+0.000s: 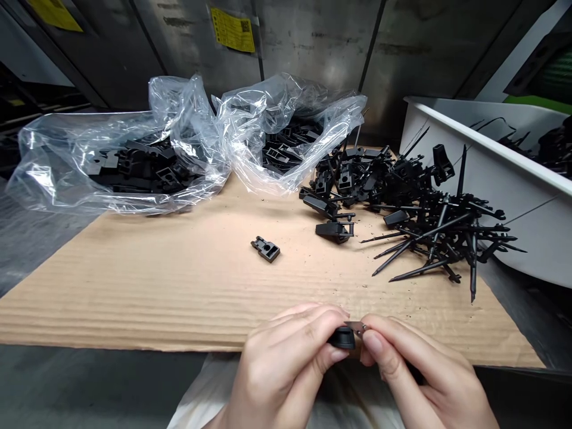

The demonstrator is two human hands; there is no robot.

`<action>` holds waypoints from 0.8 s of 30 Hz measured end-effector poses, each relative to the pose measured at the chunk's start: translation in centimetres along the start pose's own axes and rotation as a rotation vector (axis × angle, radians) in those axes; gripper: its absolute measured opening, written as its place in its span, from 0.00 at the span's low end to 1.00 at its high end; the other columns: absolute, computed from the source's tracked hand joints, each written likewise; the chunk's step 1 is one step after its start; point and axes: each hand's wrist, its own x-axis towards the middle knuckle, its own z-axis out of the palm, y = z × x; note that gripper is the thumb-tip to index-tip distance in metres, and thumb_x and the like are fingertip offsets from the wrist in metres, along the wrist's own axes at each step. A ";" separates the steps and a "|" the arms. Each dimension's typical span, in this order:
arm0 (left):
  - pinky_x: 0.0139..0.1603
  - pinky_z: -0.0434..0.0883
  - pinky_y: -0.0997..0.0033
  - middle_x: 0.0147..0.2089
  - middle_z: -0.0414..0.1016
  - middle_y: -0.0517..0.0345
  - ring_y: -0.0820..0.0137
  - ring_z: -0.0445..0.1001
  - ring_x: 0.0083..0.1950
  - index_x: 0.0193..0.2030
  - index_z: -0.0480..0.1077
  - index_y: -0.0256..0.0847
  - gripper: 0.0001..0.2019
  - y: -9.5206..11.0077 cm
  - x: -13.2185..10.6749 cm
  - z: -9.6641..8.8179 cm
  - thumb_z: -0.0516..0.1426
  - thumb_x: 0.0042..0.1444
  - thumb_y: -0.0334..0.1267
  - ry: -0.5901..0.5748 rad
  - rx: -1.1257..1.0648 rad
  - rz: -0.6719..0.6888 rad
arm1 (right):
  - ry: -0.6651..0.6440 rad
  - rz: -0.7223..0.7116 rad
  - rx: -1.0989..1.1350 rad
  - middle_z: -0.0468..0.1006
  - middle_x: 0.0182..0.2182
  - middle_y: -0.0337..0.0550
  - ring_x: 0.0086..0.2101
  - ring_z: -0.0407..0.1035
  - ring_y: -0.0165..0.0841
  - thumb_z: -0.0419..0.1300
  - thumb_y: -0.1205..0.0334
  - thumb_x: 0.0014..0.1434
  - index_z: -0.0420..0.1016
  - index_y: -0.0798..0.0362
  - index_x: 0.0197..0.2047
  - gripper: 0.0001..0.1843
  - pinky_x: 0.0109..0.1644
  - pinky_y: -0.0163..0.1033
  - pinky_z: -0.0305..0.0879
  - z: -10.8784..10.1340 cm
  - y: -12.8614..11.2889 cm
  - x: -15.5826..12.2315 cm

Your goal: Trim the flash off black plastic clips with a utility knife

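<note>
My left hand (281,363) pinches a small black moulded plastic part (343,338) between thumb and fingers at the near edge of the cardboard. My right hand (420,369) holds a small flat metal blade (355,326) between thumb and forefinger, its tip against the top of the black part. Much of the part is hidden by my fingers. A loose black plastic part (265,249) lies on the corrugated cardboard sheet (134,298), well ahead of my hands.
A heap of black spiked plastic parts (429,220) lies at the right of the cardboard. Two clear plastic bags (187,113) hold more black parts at the back. A white tub (491,140) with dark parts stands at the right. Behind everything rises a metal wall.
</note>
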 end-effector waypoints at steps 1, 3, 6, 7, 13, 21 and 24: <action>0.41 0.75 0.76 0.36 0.80 0.55 0.68 0.80 0.38 0.43 0.70 0.38 0.08 0.0 0.0 0.0 0.53 0.59 0.26 0.002 0.000 0.000 | -0.010 -0.006 0.003 0.77 0.24 0.31 0.23 0.72 0.24 0.57 0.73 0.55 0.75 0.45 0.37 0.13 0.28 0.24 0.67 -0.1 0.1 0.1; 0.42 0.75 0.77 0.36 0.80 0.54 0.68 0.80 0.38 0.42 0.70 0.38 0.09 0.0 0.0 0.0 0.54 0.58 0.25 -0.003 0.002 -0.003 | -0.030 -0.010 0.002 0.77 0.24 0.30 0.23 0.72 0.23 0.57 0.73 0.55 0.75 0.45 0.37 0.12 0.28 0.23 0.67 -0.3 0.2 0.2; 0.42 0.76 0.75 0.37 0.80 0.54 0.67 0.80 0.38 0.44 0.70 0.38 0.09 0.0 0.0 0.0 0.53 0.59 0.25 -0.012 0.007 -0.012 | -0.081 -0.013 -0.010 0.76 0.24 0.31 0.23 0.72 0.23 0.57 0.74 0.55 0.74 0.46 0.35 0.12 0.29 0.22 0.67 -0.5 0.2 0.3; 0.41 0.76 0.75 0.37 0.80 0.54 0.67 0.80 0.38 0.44 0.70 0.39 0.09 0.0 0.0 0.0 0.53 0.59 0.26 -0.017 0.005 -0.012 | -0.089 -0.014 -0.009 0.76 0.23 0.31 0.22 0.71 0.23 0.57 0.74 0.55 0.73 0.47 0.35 0.11 0.28 0.22 0.67 -0.6 0.2 0.3; 0.36 0.75 0.78 0.35 0.80 0.55 0.67 0.80 0.37 0.42 0.71 0.37 0.07 0.2 -0.1 -0.1 0.53 0.59 0.26 -0.025 0.002 -0.025 | -0.152 0.054 0.059 0.74 0.21 0.31 0.21 0.70 0.24 0.56 0.70 0.56 0.74 0.46 0.30 0.10 0.27 0.22 0.65 -0.7 -0.2 0.8; 0.37 0.76 0.76 0.36 0.81 0.54 0.66 0.80 0.38 0.42 0.71 0.38 0.08 0.2 0.0 -0.1 0.53 0.59 0.26 -0.021 0.015 -0.017 | -0.056 0.237 0.091 0.76 0.19 0.34 0.18 0.71 0.26 0.59 0.60 0.56 0.77 0.48 0.32 0.06 0.21 0.23 0.67 -1.1 0.2 0.5; 0.41 0.76 0.75 0.37 0.81 0.55 0.67 0.80 0.39 0.43 0.70 0.39 0.09 0.3 0.1 0.0 0.53 0.59 0.25 -0.006 0.000 0.018 | 0.019 0.164 0.107 0.82 0.28 0.32 0.23 0.75 0.26 0.65 0.65 0.49 0.77 0.44 0.40 0.13 0.26 0.22 0.70 -0.2 -0.2 0.5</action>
